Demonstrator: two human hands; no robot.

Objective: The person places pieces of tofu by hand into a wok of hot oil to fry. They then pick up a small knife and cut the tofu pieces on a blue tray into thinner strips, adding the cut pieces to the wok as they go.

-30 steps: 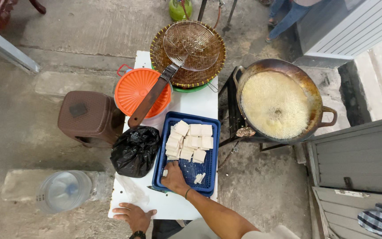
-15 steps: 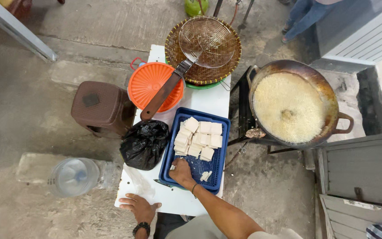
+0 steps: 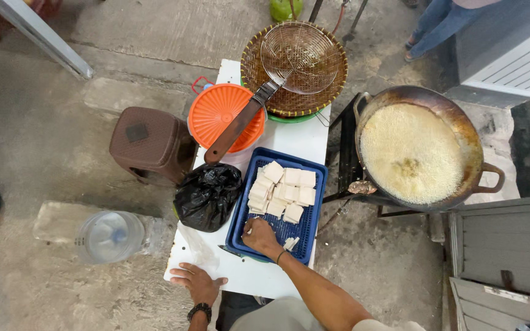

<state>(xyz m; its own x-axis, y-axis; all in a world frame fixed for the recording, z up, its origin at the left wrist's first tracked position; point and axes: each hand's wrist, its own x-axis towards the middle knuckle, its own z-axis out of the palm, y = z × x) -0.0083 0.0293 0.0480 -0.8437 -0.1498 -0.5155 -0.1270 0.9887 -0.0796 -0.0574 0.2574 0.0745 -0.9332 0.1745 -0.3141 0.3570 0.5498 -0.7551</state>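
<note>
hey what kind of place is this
Probably an outdoor street-food frying stall: a wok of bubbling oil, a blue tray of pale cut blocks on a white table, bare concrete ground.

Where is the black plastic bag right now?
In the head view, the black plastic bag sits on the white table's left edge, beside the blue tray, just below the orange lid.

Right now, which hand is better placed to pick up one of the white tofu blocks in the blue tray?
Right. The right hand is already inside the blue tray, just short of the tofu blocks. The left hand lies flat on the white table at its near edge, outside the tray and farther from the blocks.
</note>
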